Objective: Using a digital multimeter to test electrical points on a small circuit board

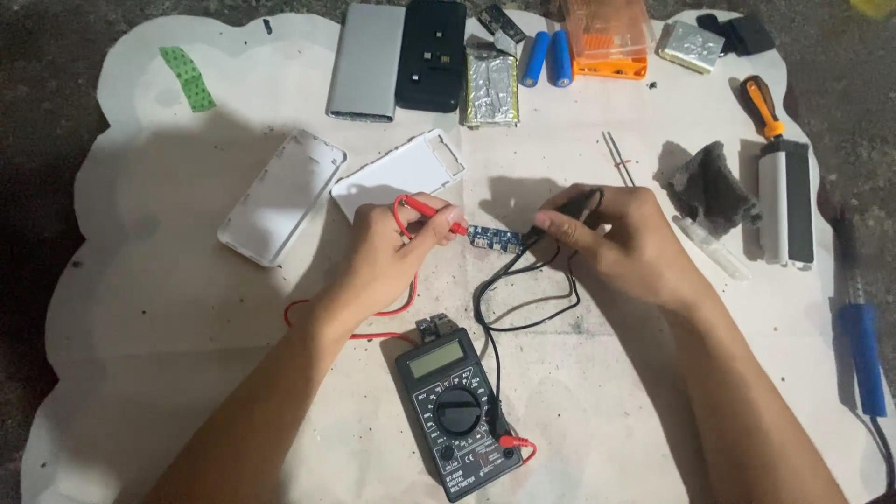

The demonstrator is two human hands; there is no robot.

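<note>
Your left hand (392, 252) pinched the red probe (439, 215) between thumb and fingers, its tip pressed on the left end of the small blue circuit board (488, 237). Your right hand (611, 238) pinched the black probe (560, 213) the same way, its tip at the board's right end. The board lay flat on the white sheet (187, 308) between your two hands. Red and black leads looped back to the black multimeter (457, 406) lying nearer you. Just beyond your left hand lay two white casing shells (280, 194). Further off sat two blue cylindrical cells (548, 58) and an orange-handled screwdriver (763, 105), and at far right a blue-handled soldering iron (861, 345).
</note>
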